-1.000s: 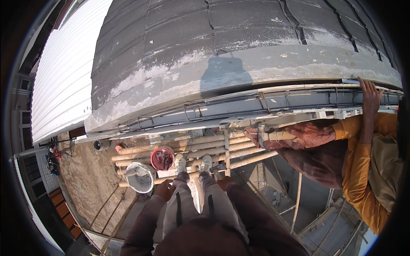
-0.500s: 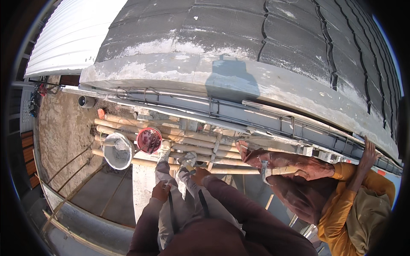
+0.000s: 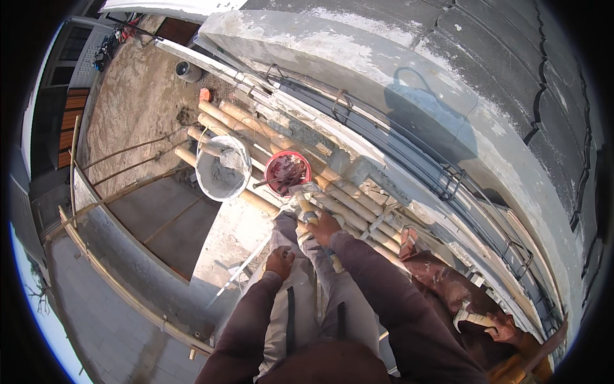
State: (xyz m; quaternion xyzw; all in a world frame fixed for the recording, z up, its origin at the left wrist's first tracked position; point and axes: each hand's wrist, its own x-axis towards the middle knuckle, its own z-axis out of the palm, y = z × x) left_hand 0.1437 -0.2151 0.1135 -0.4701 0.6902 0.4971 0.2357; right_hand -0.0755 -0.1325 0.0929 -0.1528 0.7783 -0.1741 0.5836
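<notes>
My right hand (image 3: pixel 325 227) grips a hand tool with a yellowish handle (image 3: pixel 308 212); its flat pale end is close to a red bucket (image 3: pixel 308 168), and the exact kind is unclear. The handle's lower end shows below my fist. In the red bucket lie dark reddish tools or scraps, with a dark handle sticking out to the left. My left hand (image 3: pixel 279 262) is closed over my left thigh, with nothing showing in its curled fingers. Left of the red bucket stands a white bucket (image 3: pixel 245 182) of grey wet mortar, with a rounded scoop-like thing in it.
My feet are on bamboo poles (image 3: pixel 348 185) forming a scaffold, high above a lower level. Steel rebar (image 3: pixel 441 185) runs along the concrete roof edge (image 3: pixel 358 54) to the right. A co-worker (image 3: pixel 448 281) crouches at the lower right holding a wooden-handled tool. A grey pail (image 3: pixel 188 72) lies farther off.
My view has turned, so the buckets show farther right and the co-worker lower. My right hand has moved the tool toward the red bucket. The left hand stays closed near my thigh.
</notes>
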